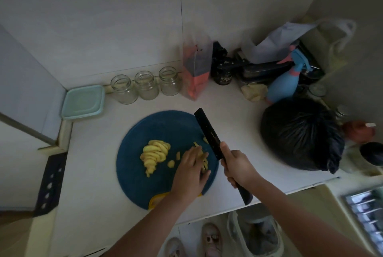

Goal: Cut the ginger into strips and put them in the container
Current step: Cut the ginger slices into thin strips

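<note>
Nearly at the middle of the worktop point(93, 153) lies a round blue cutting board point(145, 184) with a yellow tab at its near edge. On the left half of the board sits a fanned pile of ginger slices point(154, 156), with a few loose bits just to its right. Further right, the left hand point(191, 171) comes down over a small bunch of ginger strips point(204, 161), its fingers bent over them and its thumb tucked against their near end, holding them on the board.

The right hand point(238, 168) is wrapped round the handle of a black knife point(209, 134), forefinger stretched along the back of the blade. The blade runs from the hand toward the far left, just beside the strips on their right; whether its edge touches the board I cannot tell.

The container point(83, 102), square with a pale green lid on, stands in the far left corner of the worktop, well apart from the board. To its right three glass jars point(146, 84) stand in a row along the wall, lids off. A tied black bag point(300, 134) bulks at the right, with a blue spray bottle point(288, 82) beyond it.
</note>
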`<state>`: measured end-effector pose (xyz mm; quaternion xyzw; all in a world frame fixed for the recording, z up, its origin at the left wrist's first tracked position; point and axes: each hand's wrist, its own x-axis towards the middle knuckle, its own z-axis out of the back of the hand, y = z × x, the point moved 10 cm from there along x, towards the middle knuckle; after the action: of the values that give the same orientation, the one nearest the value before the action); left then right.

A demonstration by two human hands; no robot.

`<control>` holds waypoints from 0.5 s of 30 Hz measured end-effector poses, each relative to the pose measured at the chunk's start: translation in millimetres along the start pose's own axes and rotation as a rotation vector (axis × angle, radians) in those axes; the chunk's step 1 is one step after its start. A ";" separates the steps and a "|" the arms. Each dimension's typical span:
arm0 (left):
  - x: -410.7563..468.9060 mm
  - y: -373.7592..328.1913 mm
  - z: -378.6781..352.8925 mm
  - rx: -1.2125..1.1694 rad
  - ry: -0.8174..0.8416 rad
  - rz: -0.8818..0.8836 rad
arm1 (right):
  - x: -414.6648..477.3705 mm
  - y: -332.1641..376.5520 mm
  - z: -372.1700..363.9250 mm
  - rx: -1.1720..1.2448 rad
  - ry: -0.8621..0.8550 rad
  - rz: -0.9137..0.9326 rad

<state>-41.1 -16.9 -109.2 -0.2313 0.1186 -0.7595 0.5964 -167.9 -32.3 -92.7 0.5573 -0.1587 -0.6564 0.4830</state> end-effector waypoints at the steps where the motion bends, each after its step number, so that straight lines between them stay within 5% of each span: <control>1: 4.1 -4.7 -9.4 0.052 0.050 -0.041 | -0.2 0.2 1.5 -0.004 0.001 0.004; 8: 19.3 -5.6 -17.6 0.139 0.104 -0.208 | 0.8 -0.6 1.3 0.010 0.005 0.004; 15: 21.2 22.8 15.1 -0.042 -0.031 -0.078 | 5.8 -0.5 -7.9 0.020 0.022 -0.003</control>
<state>-18.1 -41.7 -102.1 -0.2600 0.1161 -0.7757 0.5632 -160.6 -34.2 -99.0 0.5694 -0.1592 -0.6495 0.4781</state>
